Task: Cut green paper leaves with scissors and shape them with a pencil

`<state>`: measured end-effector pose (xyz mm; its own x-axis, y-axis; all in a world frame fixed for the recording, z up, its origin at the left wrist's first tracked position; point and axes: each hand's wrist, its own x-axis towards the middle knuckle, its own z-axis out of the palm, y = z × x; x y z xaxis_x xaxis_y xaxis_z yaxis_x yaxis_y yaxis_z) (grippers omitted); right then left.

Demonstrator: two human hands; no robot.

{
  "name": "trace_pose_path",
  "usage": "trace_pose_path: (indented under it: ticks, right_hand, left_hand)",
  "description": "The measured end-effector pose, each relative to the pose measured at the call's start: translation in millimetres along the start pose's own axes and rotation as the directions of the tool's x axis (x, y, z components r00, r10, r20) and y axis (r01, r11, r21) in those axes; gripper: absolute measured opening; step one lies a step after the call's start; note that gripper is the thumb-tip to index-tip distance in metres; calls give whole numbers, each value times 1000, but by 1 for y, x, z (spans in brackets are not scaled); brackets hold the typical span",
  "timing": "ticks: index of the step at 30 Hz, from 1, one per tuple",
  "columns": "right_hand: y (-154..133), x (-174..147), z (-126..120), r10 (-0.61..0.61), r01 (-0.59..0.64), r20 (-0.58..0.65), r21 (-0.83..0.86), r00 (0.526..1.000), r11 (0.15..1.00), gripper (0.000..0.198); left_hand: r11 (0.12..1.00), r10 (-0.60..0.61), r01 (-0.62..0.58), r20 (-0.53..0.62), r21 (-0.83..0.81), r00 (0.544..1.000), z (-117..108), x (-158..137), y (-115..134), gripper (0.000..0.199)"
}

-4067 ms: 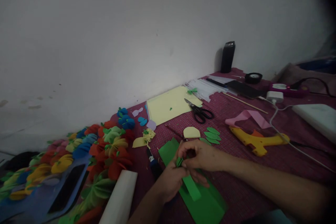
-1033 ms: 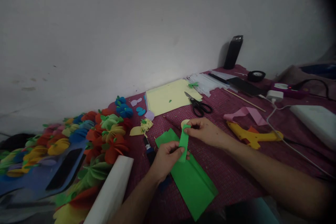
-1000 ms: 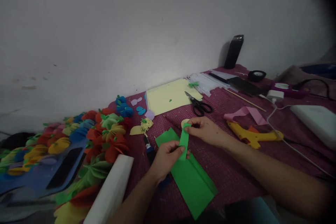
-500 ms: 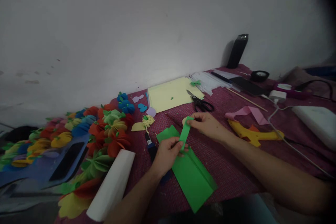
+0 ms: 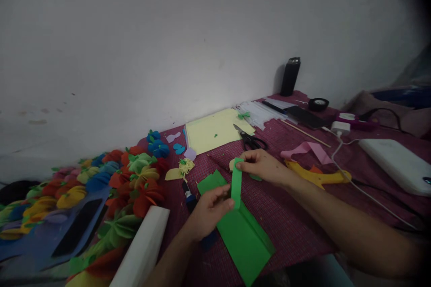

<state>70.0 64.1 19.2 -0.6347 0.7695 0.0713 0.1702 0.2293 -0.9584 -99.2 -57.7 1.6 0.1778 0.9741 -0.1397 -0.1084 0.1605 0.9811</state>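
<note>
At the left, bright paper flowers crowd the side of the desk, with a white roll slanting just beside them. Next comes the left hand: its forearm rises from the bottom edge toward the upper right, the fingers bent and the thumb pointing right, its tip at the lower left edge of a green strip. Whether this hand grips the strip or only steadies it, I cannot tell.

The strip is held up over a larger green sheet. Its long axis runs almost straight up and down in the view, the top leaning slightly right; the sheet's runs from upper left to lower right. The right hand, its forearm coming from the lower right, points left and pinches the strip's top end between thumb and fingers. The hands are apart, one at each end of the strip. Farther right lies a yellow glue gun.
</note>
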Motion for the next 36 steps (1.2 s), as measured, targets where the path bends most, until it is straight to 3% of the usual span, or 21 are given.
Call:
trace_pose_path:
  ticks: [4, 8, 13, 22, 29, 36]
  right_hand:
    - [-2, -7, 12, -112, 111, 137, 14, 984, 994, 22]
    - [-3, -9, 21, -91, 93, 187, -2, 978, 996, 21]
    - [-7, -7, 16, -135, 135, 127, 8, 983, 991, 34]
    - [-6, -7, 17, -134, 136, 120, -16, 984, 991, 36]
    - [-8, -9, 18, -57, 63, 174, -27, 983, 998, 22]
    - [5, -8, 25, -18, 17, 174, 4, 985, 1000, 20]
  left_hand:
    - [988, 103, -77, -209, 131, 972, -3, 4, -2, 34]
    - [973, 89, -27, -264, 230, 961, -1, 7, -5, 34]
    - [978, 15, 43, -278, 204, 961, 2, 5, -4, 35]
    - [975, -8, 66, -264, 211, 964, 3, 5, -4, 36]
    - [992, -7, 45, -314, 115, 949, 4, 4, -3, 33]
    - [982, 67, -6, -320, 187, 945, 5, 6, -2, 30]
